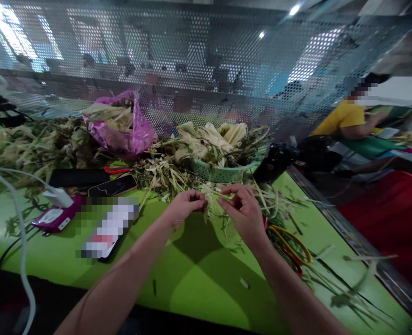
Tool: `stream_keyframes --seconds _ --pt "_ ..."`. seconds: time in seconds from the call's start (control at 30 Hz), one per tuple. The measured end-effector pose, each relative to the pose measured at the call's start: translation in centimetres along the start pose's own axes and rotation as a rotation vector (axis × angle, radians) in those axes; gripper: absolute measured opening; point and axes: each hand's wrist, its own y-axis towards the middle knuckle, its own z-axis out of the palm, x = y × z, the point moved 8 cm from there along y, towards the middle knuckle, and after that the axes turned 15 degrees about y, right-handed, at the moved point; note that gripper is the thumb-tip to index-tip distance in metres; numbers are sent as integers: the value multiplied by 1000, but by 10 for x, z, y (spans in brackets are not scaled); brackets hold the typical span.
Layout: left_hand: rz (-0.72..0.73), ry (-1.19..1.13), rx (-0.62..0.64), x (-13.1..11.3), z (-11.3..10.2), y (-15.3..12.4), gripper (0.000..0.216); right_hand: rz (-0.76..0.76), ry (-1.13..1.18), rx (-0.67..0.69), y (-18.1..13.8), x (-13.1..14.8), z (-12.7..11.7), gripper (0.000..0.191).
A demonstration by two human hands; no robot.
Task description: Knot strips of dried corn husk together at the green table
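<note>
My left hand (186, 207) is closed in a pinch above the green tabletop (192, 279), a thin pale plant strip (206, 215) hanging at its fingertips. Just to the right, my right hand (242, 211) is curled with thumb and fingers close together on a slender green plant strip (223, 196). Whether both strips are one piece I cannot tell. Behind the hands lies a heap of dry plant scraps (169, 174). A green basket (216, 173) there is piled with pale husks (223, 136). Scissors (294, 244) with yellow and red handles lie beside my right wrist.
To the left are a pink plastic bag (122, 137) of husks, a dark phone (112, 186), another phone with a lit screen (111, 228), and a purple power strip (57, 216) with a white cable. A perforated metal screen (178, 60) stands behind. A person in yellow (348, 116) sits at right.
</note>
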Motion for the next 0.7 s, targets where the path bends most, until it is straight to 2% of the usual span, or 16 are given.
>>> stream_keyframes --seconds 0.1,0.17,0.33,0.53,0.7 --pt "6 -29 -38 3 -2 2 22 -18 -76 144 -3 3 13 13" --pt "-6 -55 -66 5 -3 2 25 12 -111 176 -3 -1 17 14" --pt "-28 -105 -86 6 0 1 30 54 -123 176 -3 -11 19 14" --pt "8 -62 -41 4 3 1 27 55 -68 196 -2 -10 20 8" --pt "46 -70 29 -6 7 -2 27 231 143 52 2 -25 6 20"
